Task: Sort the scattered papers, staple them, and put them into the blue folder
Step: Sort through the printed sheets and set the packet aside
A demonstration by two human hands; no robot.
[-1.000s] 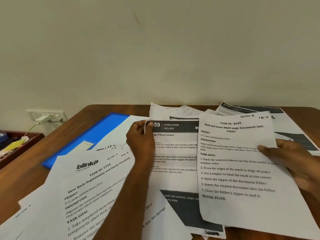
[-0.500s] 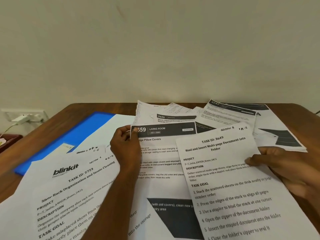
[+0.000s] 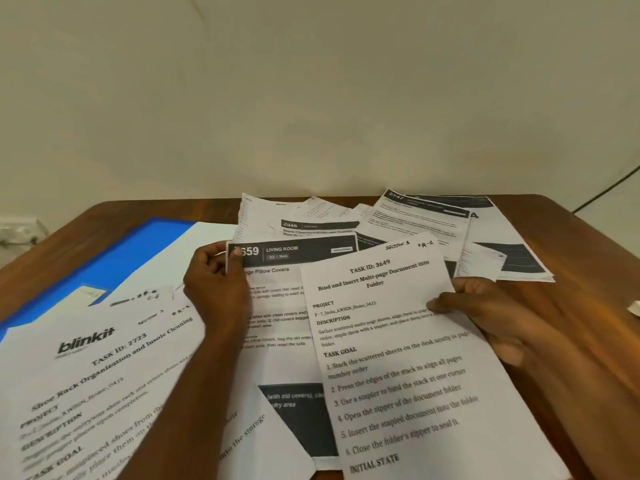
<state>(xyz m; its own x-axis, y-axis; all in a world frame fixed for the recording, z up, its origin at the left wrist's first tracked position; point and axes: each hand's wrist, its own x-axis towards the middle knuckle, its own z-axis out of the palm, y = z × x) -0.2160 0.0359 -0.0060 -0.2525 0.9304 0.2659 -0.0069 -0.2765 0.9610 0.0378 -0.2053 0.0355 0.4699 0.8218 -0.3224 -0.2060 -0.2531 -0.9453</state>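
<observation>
Papers lie scattered across the wooden table point(image 3: 571, 244). Left hand point(image 3: 216, 289) pinches the top corner of the "Living Room" sheet point(image 3: 287, 306). Right hand point(image 3: 491, 317) grips the "Task ID: 3649" sheet point(image 3: 408, 375) at its edge. Blue folder point(image 3: 114, 268) lies far left, partly covered by papers.

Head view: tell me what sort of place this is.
Probably a home or office desk: a wooden table against a plain wall, strewn with printed task sheets, plus a blue folder.
</observation>
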